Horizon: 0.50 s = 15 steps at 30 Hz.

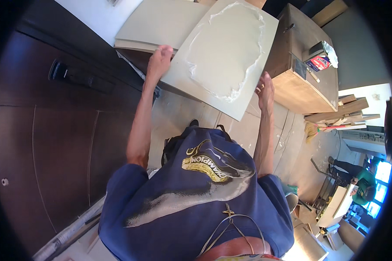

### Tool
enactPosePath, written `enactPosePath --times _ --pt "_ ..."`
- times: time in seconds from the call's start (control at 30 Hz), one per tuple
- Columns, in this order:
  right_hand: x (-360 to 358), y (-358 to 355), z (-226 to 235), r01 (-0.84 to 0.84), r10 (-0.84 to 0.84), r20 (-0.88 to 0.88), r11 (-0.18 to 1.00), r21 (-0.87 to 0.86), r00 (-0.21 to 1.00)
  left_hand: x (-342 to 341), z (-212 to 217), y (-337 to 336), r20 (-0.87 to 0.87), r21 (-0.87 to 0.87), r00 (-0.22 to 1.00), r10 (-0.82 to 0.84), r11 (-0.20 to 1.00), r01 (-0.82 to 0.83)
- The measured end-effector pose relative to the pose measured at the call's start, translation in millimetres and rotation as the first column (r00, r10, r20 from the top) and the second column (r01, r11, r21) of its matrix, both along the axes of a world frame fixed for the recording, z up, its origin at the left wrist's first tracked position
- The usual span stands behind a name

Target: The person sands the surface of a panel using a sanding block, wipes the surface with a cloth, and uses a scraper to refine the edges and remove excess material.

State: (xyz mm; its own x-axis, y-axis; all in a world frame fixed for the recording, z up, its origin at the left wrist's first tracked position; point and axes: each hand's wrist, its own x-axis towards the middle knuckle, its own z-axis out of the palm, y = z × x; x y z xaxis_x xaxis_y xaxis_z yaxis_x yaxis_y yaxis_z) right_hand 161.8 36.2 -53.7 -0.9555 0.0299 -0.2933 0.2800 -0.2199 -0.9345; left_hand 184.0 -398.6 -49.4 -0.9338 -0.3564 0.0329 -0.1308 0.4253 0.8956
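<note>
With the picture's middle taken as the hub, a dark door (63,143) is seen at 9 o'clock, and a wooden cabinet (283,48) is set at 2 o'clock. Between 12 and 1 o'clock the pale board (226,48) is placed, partly overlapping a stack of panels (157,26) at 11 o'clock. The board's slightly longer axis is turned from 7 o'clock to 1 o'clock, with one corner pointed down toward the body. By the left hand (161,63) the board's middle is faced at 3 o'clock; by the right hand (265,89), at 10 o'clock. The board is thus flanked by both, and its low corner is approached more nearly by the right. The left fingers are curled beside the board's left edge, near the panels; whether either is gripped cannot be told. The right fingers are bent at the right edge, partly hidden, and a firm hold cannot be confirmed. On the cabinet a tin (320,63) and a smaller pale-handled tool (313,75) are laid. On the board's upper face an irregular loop of white paste (233,95) is spread.
</note>
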Motion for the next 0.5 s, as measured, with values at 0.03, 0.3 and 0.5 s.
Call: enactPosePath --times 0.03,0.3,0.5 --pt "-11 2 1 -0.032 0.032 0.011 0.999 -0.009 0.999 -1 -5 -2 0.115 -0.011 0.993 -0.027 1.0 0.029" --pt "-42 -32 -6 0.153 -0.148 -0.037 0.962 0.227 0.988 -4 -17 15 0.214 0.238 0.94 -0.265 0.948 0.213" --pt "-45 -27 -21 0.14 -0.11 -0.113 0.943 0.303 0.987 -4 -12 14 0.289 0.269 0.902 -0.321 0.931 0.245"
